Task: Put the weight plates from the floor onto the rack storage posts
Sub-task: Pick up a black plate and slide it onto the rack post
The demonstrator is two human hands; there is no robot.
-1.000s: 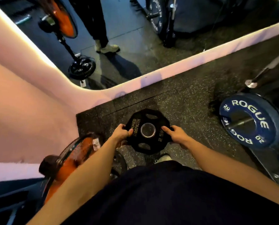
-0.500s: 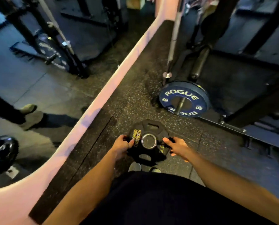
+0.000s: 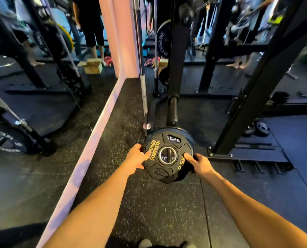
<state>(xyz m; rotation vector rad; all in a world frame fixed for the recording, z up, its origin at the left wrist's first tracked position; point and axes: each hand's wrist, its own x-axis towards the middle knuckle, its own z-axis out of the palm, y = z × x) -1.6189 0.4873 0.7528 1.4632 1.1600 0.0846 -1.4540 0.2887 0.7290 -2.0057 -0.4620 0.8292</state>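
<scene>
I hold a small black Hammer Strength weight plate (image 3: 164,169) in front of me with both hands. My left hand (image 3: 135,158) grips its left edge, thumb on the face. My right hand (image 3: 198,163) grips its right edge the same way. The plate is upright, and a dark storage post (image 3: 168,152) shows through its steel centre hole. Right behind it a blue Rogue plate (image 3: 188,136) sits on that post at the foot of the black rack upright (image 3: 177,51). Most of the blue plate is hidden.
A steel barbell (image 3: 143,97) leans upright just left of the post. A slanted black rack beam (image 3: 256,97) runs to the right. A mirror wall with a pink edge (image 3: 95,133) lines the left. Small plates (image 3: 260,128) lie on the floor at right. People stand far back.
I have turned right from the mirror corner to the rack, carrying the black plate. The plate has gone from over the floor to right in front of the blue plate, its hole over the post.
</scene>
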